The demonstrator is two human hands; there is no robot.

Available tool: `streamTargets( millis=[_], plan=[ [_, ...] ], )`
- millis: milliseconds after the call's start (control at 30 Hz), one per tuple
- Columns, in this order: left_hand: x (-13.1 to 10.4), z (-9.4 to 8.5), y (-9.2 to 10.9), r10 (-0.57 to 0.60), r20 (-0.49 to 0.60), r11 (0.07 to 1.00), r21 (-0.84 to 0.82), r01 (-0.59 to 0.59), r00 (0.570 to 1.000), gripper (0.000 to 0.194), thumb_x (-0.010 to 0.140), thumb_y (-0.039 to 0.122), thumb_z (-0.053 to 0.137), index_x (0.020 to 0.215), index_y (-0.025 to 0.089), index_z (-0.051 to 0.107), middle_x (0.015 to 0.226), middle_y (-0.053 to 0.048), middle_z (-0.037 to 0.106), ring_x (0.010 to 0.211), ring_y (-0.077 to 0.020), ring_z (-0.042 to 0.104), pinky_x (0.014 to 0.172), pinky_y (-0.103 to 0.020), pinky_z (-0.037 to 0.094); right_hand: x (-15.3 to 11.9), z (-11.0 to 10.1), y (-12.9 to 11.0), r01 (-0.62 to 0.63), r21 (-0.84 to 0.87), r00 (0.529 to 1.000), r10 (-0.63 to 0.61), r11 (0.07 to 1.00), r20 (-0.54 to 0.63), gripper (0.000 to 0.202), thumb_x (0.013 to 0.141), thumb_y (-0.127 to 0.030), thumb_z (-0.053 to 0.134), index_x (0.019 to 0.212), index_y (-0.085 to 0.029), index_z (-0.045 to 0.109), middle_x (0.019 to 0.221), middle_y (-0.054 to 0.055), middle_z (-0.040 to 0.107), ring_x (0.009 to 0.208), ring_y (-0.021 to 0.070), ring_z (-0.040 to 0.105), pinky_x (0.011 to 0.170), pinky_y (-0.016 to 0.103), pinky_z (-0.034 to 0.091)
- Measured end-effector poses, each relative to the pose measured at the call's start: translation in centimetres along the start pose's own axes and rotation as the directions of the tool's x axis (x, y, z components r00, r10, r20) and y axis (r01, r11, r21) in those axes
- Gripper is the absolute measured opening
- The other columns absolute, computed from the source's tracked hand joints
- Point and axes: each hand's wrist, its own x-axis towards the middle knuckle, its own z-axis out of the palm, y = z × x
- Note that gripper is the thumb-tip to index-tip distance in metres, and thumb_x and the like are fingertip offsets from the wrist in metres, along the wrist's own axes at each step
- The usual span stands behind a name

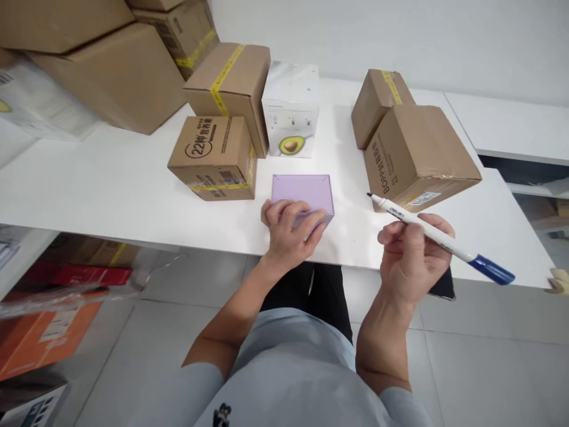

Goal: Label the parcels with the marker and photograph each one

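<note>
L hand [293,228] lies over near side of the purple box [302,188], fingers bent & touching its top; can't tell if it's really gripping. Box sits nr the bench's [111,184] front edge, well L of its front R corner. R hand [413,258] grips a white marker [438,236], held up nr front edge, R of box, dark tip pointing L, blue end R. Twd back edge: white avocado-pic carton [290,110] behind box, brown "22" carton [213,157] L, "BOPP" carton [420,154] R.
</note>
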Motion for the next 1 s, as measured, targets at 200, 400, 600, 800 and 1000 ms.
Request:
streamTargets(
  millis=[200,400,600,800,1000],
  plan=[
    [0.2,-1.2,-2.5,-0.017,-0.037,0.980,-0.200,0.009,0.999,0.032,0.081,0.058,0.067,0.085,0.027,0.061,0.093,-0.004,0.056,0.110,-0.0270,0.051,0.109,-0.052,0.032,-0.8,0.4,1.0,-0.054,0.028,0.998,0.054,0.998,0.022,0.024,0.079,-0.035,0.074,0.082,-0.023,0.054,0.052,-0.011,0.055,0.041,0.0098,0.055,0.044,0.023,0.045],
    [0.3,-1.6,-1.3,-0.125,0.012,0.985,-0.115,0.126,0.992,0.027,0.078,0.034,0.073,0.088,0.023,0.051,0.101,-0.005,0.056,0.115,-0.0277,0.058,0.106,-0.053,0.040,-1.4,1.7,1.2,-0.114,0.047,0.990,0.109,0.992,0.088,0.019,0.087,-0.039,0.060,0.089,-0.021,0.063,0.055,-0.005,0.063,0.046,0.0126,0.061,0.046,0.026,0.047],
    [1.1,-4.3,-4.5,0.014,0.160,0.918,-0.393,0.051,0.987,0.018,0.079,0.018,0.057,0.096,0.025,0.058,0.100,-0.002,0.062,0.114,-0.0251,0.067,0.116,-0.056,0.036,-1.0,1.4,1.2,-0.197,0.015,0.965,0.191,0.980,0.180,0.020,0.080,-0.029,0.073,0.098,-0.021,0.067,0.078,-0.002,0.071,0.063,0.0101,0.064,0.063,0.027,0.053],
    [0.3,-3.8,-2.5,-0.067,0.108,0.985,-0.154,0.083,0.992,0.010,0.085,0.027,0.061,0.094,0.023,0.057,0.104,-0.006,0.059,0.122,-0.0274,0.060,0.116,-0.056,0.038,-1.3,2.2,1.8,-0.174,0.063,0.962,0.156,0.983,0.223,0.014,0.085,-0.034,0.066,0.087,-0.023,0.058,0.064,-0.007,0.060,0.052,0.0101,0.059,0.051,0.025,0.048],
    [-0.3,-1.9,-1.7,-0.066,-0.051,0.986,-0.155,0.057,0.997,0.011,0.089,0.022,0.065,0.100,0.025,0.064,0.106,-0.004,0.052,0.118,-0.0226,0.056,0.104,-0.046,0.050,-1.7,4.1,2.2,-0.068,-0.043,0.959,0.077,0.997,0.271,0.020,0.094,-0.040,0.055,0.095,-0.021,0.060,0.067,-0.003,0.064,0.054,0.0112,0.061,0.051,0.026,0.049]
  ],
)
